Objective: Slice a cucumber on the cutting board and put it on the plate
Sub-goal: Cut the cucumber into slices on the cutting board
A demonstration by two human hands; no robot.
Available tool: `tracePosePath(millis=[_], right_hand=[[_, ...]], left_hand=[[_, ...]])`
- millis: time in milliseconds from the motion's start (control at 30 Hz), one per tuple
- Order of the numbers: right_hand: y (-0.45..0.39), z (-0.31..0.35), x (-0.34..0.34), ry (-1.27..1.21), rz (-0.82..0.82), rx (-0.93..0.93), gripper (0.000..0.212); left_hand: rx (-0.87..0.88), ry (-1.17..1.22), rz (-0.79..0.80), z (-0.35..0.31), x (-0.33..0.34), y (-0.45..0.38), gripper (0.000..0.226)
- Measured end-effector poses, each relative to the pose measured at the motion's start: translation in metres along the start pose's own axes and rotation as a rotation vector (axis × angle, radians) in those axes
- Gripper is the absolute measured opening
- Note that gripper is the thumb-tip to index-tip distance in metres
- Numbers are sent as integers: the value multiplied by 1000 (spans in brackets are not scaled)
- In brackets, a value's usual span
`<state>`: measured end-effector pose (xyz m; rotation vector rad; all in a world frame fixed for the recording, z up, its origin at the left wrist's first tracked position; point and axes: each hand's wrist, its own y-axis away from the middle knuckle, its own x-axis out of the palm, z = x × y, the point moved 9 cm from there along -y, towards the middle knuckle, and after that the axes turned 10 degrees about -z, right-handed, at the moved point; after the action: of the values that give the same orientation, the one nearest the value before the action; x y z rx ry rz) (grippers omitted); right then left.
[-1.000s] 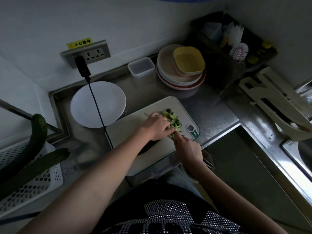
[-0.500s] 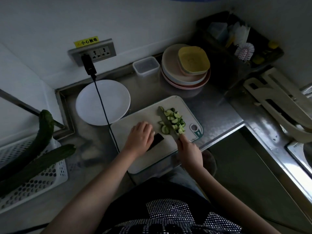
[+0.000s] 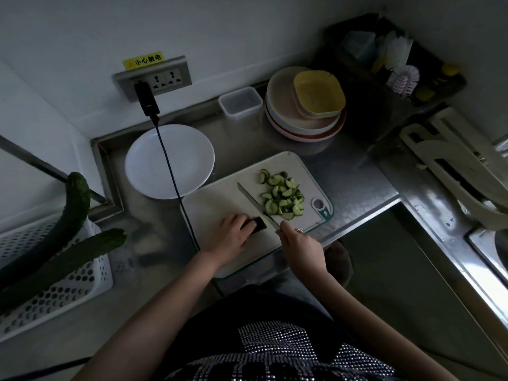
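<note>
Dark cucumber stub (image 3: pixel 257 224) pinned under your curled left hand (image 3: pixel 232 235) fingers; right hand (image 3: pixel 301 244) wraps knife (image 3: pixel 254 202) handle, blade btwn stub & slices (image 3: pixel 283 194).

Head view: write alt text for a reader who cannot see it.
A left hand holds a cucumber piece on a cutting board while the right hand angles a knife beside it. Slices lie piled right of the blade; the white plate is bare.

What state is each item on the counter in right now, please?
cucumber piece: uncut stub, held by left hand
knife: gripped by right hand, blade on cutting board
cucumber slices: piled on board
white plate: empty
charger: plugged in
</note>
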<state>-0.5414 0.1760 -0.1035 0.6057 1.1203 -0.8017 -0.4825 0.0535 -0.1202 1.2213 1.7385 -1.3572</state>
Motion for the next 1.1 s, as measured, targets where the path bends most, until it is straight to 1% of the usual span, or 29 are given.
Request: tracePosePath(millis=[100, 133, 200, 233, 367, 467, 533, 600, 667, 767, 800, 900, 1000, 1100], right_hand=[[3, 2, 4, -3, 24, -10, 21], [4, 2, 4, -7, 25, -2, 22], [4, 1, 2, -17, 14, 21, 22], [5, 1, 0, -24, 7, 29, 22], [10, 6, 2, -55, 20, 28, 21], [12, 9, 8, -45, 46, 21, 21], [13, 10, 10, -43, 60, 26, 20], [14, 12, 11, -17, 67, 10, 19], [16, 15, 10, 8, 70, -14, 19], [17, 17, 11, 65, 91, -49, 19], [17, 18, 12, 91, 109, -53, 20], [16, 16, 19, 140, 182, -32, 21], [14, 15, 23, 145, 218, -12, 24], [13, 14, 23, 117, 225, 1, 23]], left_hand=[[6, -21, 3, 0, -1, 3, 74], [11, -31, -5, -1, -1, 3, 66], [28, -46, -21, -3, 0, 0, 41], [37, -51, -11, -4, 1, -1, 36], [74, -110, 22, -8, 12, -4, 37], [57, -131, 10, -9, 11, -4, 30], [38, -123, 7, -8, 9, -5, 34], [33, -123, 10, -10, 8, -6, 36], [49, -134, -12, -12, 7, -6, 27], [59, -144, -4, -12, 7, -6, 34], [62, -145, 3, -11, 9, -5, 31], [77, -148, -2, -11, 11, -3, 31], [82, -123, 5, -11, 12, -2, 40], [69, -138, 19, -9, 14, -3, 33]])
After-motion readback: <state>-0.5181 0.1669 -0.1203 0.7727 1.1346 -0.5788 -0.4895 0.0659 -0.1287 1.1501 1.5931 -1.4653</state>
